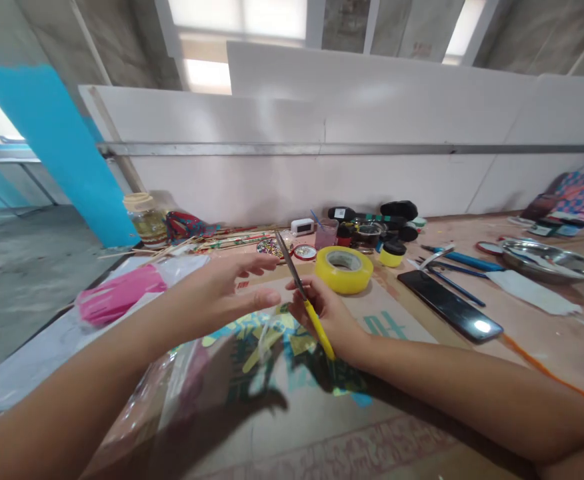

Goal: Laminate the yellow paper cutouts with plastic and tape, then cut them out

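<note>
My right hand (328, 313) is closed around a pair of scissors with yellow handles (318, 327), whose metal blades point up and away from me. To its left, my left hand (237, 287) hovers with fingers stretched and thumb apart, holding nothing. Cut scraps of yellow and blue paper (267, 333) lie below both hands on a printed cardboard sheet (292, 427). Just behind the right hand sits a large roll of yellow tape (345, 270). Shadows of the hands fall across the scraps and cardboard.
A black phone (447, 303) and pens lie at right, near a metal bowl (555, 260). Pink material in plastic (122, 293) is at left. Along the back stand a glass jar (145, 220), a small white clock (303, 227) and a yellow paint pot (392, 254).
</note>
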A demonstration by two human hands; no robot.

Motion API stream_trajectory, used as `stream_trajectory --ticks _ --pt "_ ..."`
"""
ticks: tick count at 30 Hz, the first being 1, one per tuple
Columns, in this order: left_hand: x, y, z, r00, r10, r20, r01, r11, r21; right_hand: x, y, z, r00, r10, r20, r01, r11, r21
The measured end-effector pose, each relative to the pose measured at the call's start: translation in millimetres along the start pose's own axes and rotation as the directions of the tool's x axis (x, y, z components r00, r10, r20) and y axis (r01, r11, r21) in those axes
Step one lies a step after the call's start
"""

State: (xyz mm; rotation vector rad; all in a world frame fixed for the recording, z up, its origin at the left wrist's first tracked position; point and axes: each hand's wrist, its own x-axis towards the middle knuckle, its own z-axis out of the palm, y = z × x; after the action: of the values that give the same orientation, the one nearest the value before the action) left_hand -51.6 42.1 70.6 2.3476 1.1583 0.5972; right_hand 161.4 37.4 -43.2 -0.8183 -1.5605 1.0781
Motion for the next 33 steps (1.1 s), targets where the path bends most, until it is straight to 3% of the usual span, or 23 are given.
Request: stream_trajectory --ticks 7,12,15,18,20,22,26,29,33 --pt "3.0 -5.2 19.0 0.989 0.022 0.149 -0.034 0.997 0.075 -3.9 -2.2 -1.5 0.994 -0.080 0.077 0.088 0.989 -0.118" --pt "6.4 -16.5 31.6 0.980 -0.034 0.193 -0.017 0.966 0.258 -5.3 -1.6 -1.4 0.994 -0.084 0.075 0.093 0.987 -0.131" --pt "11.3 -19.0 24.9 0.970 -0.130 0.205 0.070 0.958 0.278 -4.1 -3.4 -1.8 0.996 -0.090 -0.006 0.088 0.988 -0.124" --pt "14.4 -22.8 6.1 0.955 -0.224 0.194 0.204 0.972 0.118 1.0 -5.4 -4.5 0.986 -0.141 -0.094 0.133 0.988 -0.079" --pt "14.7 -26.8 -7.3 0.963 -0.233 0.137 0.241 0.970 -0.044 3.8 -5.7 -7.1 0.977 -0.175 -0.120 0.166 0.983 -0.078" --pt "14.1 -29.9 -17.4 0.973 -0.230 0.006 0.225 0.946 -0.233 4.4 -5.0 -9.1 0.982 -0.159 -0.102 0.150 0.984 -0.096" --pt "12.2 -27.8 -24.0 0.927 -0.295 -0.232 0.132 0.834 -0.535 1.3 -3.7 -9.4 0.999 -0.033 0.006 0.033 0.988 -0.154" --pt "9.9 -21.0 -21.0 0.900 -0.296 -0.322 0.066 0.820 -0.568 -1.1 -5.2 -8.7 0.999 -0.001 0.041 0.010 0.974 -0.224" --pt "5.8 -11.8 -14.6 0.880 -0.238 -0.410 0.023 0.886 -0.463 -2.3 -6.8 -8.8 0.998 0.015 0.059 0.004 0.947 -0.321"
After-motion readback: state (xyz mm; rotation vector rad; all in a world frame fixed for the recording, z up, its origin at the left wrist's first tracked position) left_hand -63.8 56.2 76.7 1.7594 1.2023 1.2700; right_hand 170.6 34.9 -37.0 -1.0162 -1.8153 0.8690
